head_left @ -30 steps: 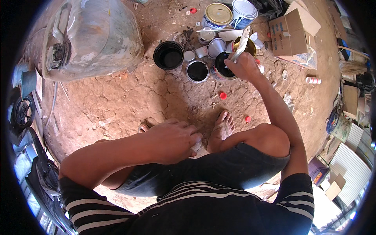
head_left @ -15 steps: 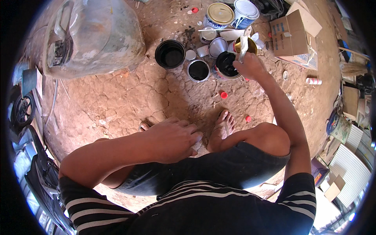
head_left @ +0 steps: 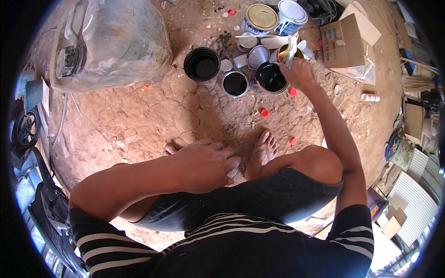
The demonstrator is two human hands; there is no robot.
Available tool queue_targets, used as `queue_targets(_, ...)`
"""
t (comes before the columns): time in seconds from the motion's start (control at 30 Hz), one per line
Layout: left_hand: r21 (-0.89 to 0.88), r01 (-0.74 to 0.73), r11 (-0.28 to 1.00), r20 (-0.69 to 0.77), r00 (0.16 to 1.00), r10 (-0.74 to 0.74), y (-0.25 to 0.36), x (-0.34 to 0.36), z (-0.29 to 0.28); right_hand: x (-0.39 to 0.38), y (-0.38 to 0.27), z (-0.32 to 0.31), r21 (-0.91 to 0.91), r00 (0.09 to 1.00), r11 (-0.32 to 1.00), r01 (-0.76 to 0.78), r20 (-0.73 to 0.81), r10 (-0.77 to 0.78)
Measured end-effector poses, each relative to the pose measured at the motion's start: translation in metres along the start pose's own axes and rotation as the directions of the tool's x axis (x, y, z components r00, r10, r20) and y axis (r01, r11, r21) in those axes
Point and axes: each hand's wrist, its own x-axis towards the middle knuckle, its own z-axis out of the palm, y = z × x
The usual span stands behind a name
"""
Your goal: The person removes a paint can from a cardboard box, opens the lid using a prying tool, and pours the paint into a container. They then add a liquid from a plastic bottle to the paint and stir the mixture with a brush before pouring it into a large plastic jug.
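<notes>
My right hand is closed around a pale, flat stick, whose upper part sticks up past my fingers. It is at the right rim of a can of black paint; the stick's lower end is hidden by the hand. A second, smaller can of black paint stands just left of it. Farther left is a black tub with a dark inside. My left hand hangs over my lap with its fingers curled in; whether anything is between them is hidden.
Behind the paint sit a gold-lidded can, a white-lidded can and a grey lid. A large cloudy plastic jerrycan lies at the left. An open cardboard box is at the right. Red caps dot the cracked dirt floor.
My right hand has moved slightly up and to the right, to the can's rim, and more of the black paint shows. My left hand stays in place.
</notes>
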Motion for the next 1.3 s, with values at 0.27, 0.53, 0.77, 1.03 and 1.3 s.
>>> queue_targets(0.27, -0.018, 0.014, 1.0, 0.024, 1.0, -0.014, -0.001, -0.001, 0.0, -0.005, -0.006, -0.004, 0.139, 0.98, 0.99, 0.01, 0.197, -0.038)
queue_targets(0.53, -0.021, -0.009, 1.0, 0.023, 1.0, 0.01, -0.002, 0.003, 0.0, -0.006, -0.009, 0.013, 0.212, 0.997, 0.975, 0.068, 0.017, -0.073)
queue_targets(0.77, -0.025, 0.0, 1.0, 0.031, 1.0, 0.001, -0.003, 0.004, 0.004, -0.008, -0.019, -0.016, -0.008, 0.999, 1.0, -0.019, 0.042, 0.02)
queue_targets(1.03, -0.015, -0.007, 1.0, 0.042, 0.999, 0.007, -0.002, 0.006, 0.002, -0.01, -0.009, 0.005, 0.093, 0.994, 0.995, 0.041, 0.099, -0.05)
queue_targets(1.3, -0.023, 0.0, 1.0, 0.071, 0.997, 0.001, -0.002, 0.008, -0.002, -0.004, -0.012, 0.007, 0.211, 0.998, 0.977, 0.014, 0.051, -0.025)
